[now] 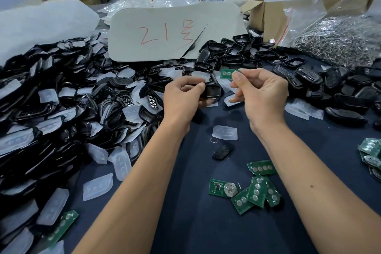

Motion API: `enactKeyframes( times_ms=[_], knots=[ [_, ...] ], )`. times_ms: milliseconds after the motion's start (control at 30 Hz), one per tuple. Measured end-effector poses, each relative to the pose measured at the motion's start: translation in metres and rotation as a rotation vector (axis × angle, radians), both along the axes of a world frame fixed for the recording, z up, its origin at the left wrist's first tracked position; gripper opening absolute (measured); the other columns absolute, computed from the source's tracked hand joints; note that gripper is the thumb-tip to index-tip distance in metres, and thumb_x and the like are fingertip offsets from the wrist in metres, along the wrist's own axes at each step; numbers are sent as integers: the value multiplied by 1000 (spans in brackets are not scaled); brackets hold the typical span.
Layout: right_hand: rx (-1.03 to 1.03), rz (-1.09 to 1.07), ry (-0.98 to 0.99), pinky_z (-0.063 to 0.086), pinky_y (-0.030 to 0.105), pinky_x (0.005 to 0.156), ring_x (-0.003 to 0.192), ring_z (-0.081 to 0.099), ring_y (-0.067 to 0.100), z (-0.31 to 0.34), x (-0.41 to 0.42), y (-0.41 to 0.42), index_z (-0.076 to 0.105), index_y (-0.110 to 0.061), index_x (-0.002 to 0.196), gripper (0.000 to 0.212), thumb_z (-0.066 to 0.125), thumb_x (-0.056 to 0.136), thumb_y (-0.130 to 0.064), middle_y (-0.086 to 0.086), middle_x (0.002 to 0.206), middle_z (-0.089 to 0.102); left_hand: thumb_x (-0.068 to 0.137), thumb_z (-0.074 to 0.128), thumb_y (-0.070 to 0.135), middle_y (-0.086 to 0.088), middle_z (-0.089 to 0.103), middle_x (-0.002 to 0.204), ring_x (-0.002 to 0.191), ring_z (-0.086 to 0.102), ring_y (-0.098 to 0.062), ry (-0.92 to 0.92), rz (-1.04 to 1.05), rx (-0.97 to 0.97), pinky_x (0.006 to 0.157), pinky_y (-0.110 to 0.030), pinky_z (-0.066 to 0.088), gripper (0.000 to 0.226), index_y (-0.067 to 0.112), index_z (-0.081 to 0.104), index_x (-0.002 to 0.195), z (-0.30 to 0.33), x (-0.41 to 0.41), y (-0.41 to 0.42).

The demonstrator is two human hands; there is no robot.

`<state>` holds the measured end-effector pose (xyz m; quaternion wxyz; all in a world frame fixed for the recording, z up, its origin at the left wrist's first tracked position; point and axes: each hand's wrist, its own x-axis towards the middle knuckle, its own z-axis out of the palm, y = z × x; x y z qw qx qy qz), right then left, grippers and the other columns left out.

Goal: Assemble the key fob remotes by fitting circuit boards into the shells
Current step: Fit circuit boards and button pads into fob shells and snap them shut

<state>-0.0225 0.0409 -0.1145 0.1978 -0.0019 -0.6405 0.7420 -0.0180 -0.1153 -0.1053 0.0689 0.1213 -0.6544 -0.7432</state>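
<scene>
The table, under its dark blue cloth, is crowded: a great heap of black shell halves and translucent button pads fills the person's left side and reaches almost to the hands. That heap is the biggest hazard, since a dropped part would vanish among look-alikes (and a stray pad could get pressed in by mistake).

Next, the loose circuit boards lie overlapped near the right forearm; a sweep of that arm could scatter them or push them off the near edge.

The left hand has its fingers curled round a black shell, open side facing up, held above the table. If this grip tilts, the board will meet the rim crookedly.

The right hand pinches a green circuit board between thumb and forefinger, just beside the shell and slightly beyond it, not yet seated. The pinch covers only one end, so the board could pivot or slip. Forcing it in reversed could, I judge, bend it or stress the contact domes.
</scene>
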Motion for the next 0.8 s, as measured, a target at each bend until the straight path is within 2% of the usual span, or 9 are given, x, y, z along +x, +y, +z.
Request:
enactKeyframes(
  times_ms=[167,267,433,600,667,733,800],
  knots=[
    [119,52,31,58,31,48,53,65,20,-2,2,-7,73,-14,89,9,80,90,-9,7,69,74,94,72,1,-17,74,82,64,74,-26,-37,45,0,61,-26,60,10,2,72,84,-2,1,5],
    [207,68,38,59,33,46,55,67,26,-4,4,-10,74,-18,87,11,81,89,-9,8,69,73,98,65,0,-14,76,80,67,76,-28,-40,39,75,62,-26,61,14,-1,72,86,-2,0,5],
    [328,70,-5,58,32,44,48,63,14,-7,3,-11,76,-8,93,7,81,89,-8,7,67,71,102,57,-2,-16,76,87,73,78,-32,-39,-24,83,66,-27,62,20,1,74,91,-1,2,5],
    [396,36,-7,57,29,44,49,64,10,-7,4,-12,77,-8,96,6,79,90,-7,4,70,70,102,56,-4,-30,71,104,87,76,-42,-7,-24,20,68,-30,63,20,-1,73,92,-3,2,8],
    [386,28,-15,58,30,44,50,65,10,-7,5,-12,77,-8,96,6,78,91,-6,5,71,71,102,56,-5,-29,71,102,83,77,-36,5,-21,5,68,-30,63,20,-1,73,92,-4,2,8],
    [378,18,-24,59,31,45,51,66,11,-6,5,-12,77,-5,97,5,78,91,-6,6,72,71,102,56,-5,-25,70,97,71,76,-25,10,-16,8,67,-29,63,20,-2,73,91,-5,2,8],
    [373,8,-24,59,31,44,51,66,13,-5,5,-12,77,-4,97,7,78,91,-6,6,73,72,102,57,-5,-25,70,97,67,76,-23,4,-14,14,67,-29,63,20,-1,73,90,-5,1,7]
  ],
)
